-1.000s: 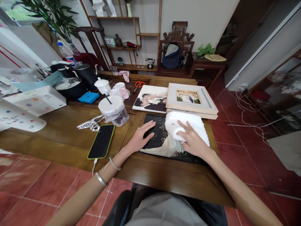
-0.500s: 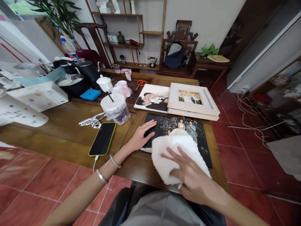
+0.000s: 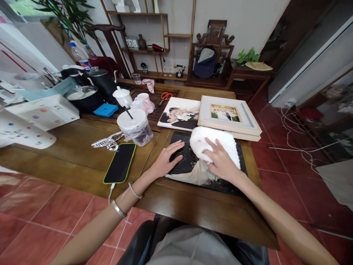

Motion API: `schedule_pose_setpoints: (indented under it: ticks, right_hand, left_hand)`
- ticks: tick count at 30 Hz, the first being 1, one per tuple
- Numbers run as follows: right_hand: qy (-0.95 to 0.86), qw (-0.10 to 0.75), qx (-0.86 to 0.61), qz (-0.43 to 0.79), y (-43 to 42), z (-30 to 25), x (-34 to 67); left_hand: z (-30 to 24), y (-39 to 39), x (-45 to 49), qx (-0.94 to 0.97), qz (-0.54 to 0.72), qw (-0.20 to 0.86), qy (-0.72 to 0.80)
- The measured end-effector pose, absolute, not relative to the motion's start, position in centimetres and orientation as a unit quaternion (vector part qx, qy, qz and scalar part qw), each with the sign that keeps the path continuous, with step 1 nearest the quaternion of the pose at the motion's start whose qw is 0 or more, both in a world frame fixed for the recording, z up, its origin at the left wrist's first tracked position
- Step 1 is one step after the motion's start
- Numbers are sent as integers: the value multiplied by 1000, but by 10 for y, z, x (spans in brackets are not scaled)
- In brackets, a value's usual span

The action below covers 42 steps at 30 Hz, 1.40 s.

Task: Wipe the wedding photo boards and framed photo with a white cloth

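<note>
A dark photo panel (image 3: 184, 162) with a pale gown in its picture lies flat on the wooden table. My left hand (image 3: 168, 159) rests flat on the panel's left side, fingers stretched out. Over the upper right of the panel, my right hand (image 3: 223, 162) presses a white fluffy cloth (image 3: 197, 141), its fingers bent into the fabric. The cloth hides the two figures in the picture. Just behind lie a photo print (image 3: 179, 115) and a cream picture frame (image 3: 202, 112), which is stacked on another flat piece.
Left of the panel are a phone (image 3: 120, 163) on a cable, silver scissors (image 3: 108, 141) and a lidded cup (image 3: 134, 123) in a plastic bag. Orange-handled scissors (image 3: 166, 96), a blue box (image 3: 106, 110) and a black kettle (image 3: 102, 84) stand farther back.
My right hand has pushed the white cloth away from me, from the panel's near edge to its far part, covering the pictured figures. My left hand has stayed in place.
</note>
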State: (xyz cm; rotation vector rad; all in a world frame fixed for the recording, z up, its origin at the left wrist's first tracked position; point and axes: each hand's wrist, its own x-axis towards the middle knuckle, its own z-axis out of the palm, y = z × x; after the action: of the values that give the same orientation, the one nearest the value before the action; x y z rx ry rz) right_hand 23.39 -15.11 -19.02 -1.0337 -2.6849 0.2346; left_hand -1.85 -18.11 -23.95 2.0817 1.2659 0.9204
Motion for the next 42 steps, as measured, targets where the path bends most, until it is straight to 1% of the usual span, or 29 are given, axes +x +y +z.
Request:
schedule_pose_setpoints:
  ticks: [3, 8, 11, 14, 21, 26, 30, 33, 38, 42]
  right_hand:
    - [-924, 118, -354, 81, -171, -193, 229]
    - [-924, 64, -345, 151, -242, -185, 225]
    - [-934, 81, -307, 162, -271, -183, 227]
    - [-935, 90, -300, 168, -264, -183, 229]
    - [-915, 135, -362, 116, -179, -189, 235]
    - [-918, 127, -364, 91, -157, -191, 231]
    - [-916, 118, -372, 87, -175, -190, 222]
    - [-921, 98, -360, 112, -202, -189, 219]
    - [-932, 76, -310, 172, -253, -188, 224]
    - [-944, 87, -261, 182, -274, -188, 228]
  left_hand:
    - [-241, -181, -18, 766, 344, 259, 476]
    - [-238, -182, -17, 772, 337, 251, 477]
    - [-235, -182, -16, 777, 339, 240, 474]
    - [-236, -182, -16, 779, 342, 235, 470]
    - [-239, -181, -16, 779, 349, 233, 467]
    - [-238, -180, -16, 780, 358, 233, 457]
    - [-238, -180, -16, 779, 359, 231, 459]
    - [-238, -180, -16, 780, 356, 232, 459]
    - [-239, -180, -17, 781, 352, 238, 458]
    - [-241, -179, -18, 780, 354, 237, 459]
